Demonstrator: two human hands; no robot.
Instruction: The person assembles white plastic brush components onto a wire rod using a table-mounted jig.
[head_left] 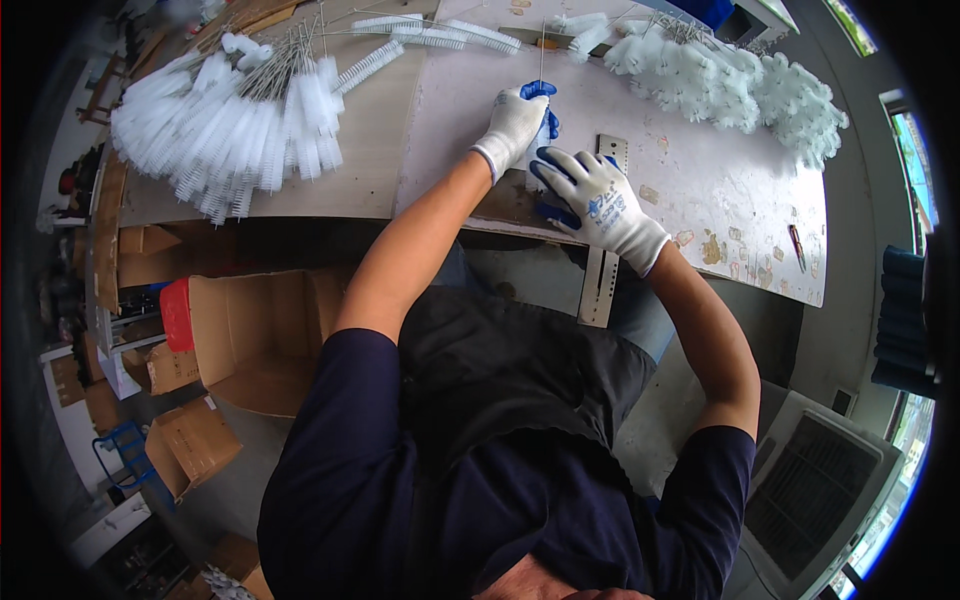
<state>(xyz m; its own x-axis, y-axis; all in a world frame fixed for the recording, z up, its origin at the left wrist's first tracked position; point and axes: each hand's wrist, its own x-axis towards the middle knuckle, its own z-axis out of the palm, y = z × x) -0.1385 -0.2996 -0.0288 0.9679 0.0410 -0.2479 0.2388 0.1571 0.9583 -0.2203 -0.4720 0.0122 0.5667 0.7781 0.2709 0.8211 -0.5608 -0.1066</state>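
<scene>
My left hand [517,127], in a white glove with blue palm coating, is closed around a bottle brush. The thin wire stem [542,62] points away from me above the fist. White bristles [537,168] show below it, near the table's front edge. My right hand [600,203], gloved alike, lies just right of the bristles with its fingers stretched and apart. Whether its fingertips touch the bristles I cannot tell. Under and beside that hand runs a slotted metal strip [598,285], which sticks out past the table edge toward me.
A large fan of white bottle brushes [250,130] covers the table's left side. Several loose brushes [430,38] lie at the back. A heap of fluffy white brushes [700,80] sits back right. A small slim tool [797,247] lies at right. An open cardboard box [250,335] stands lower left.
</scene>
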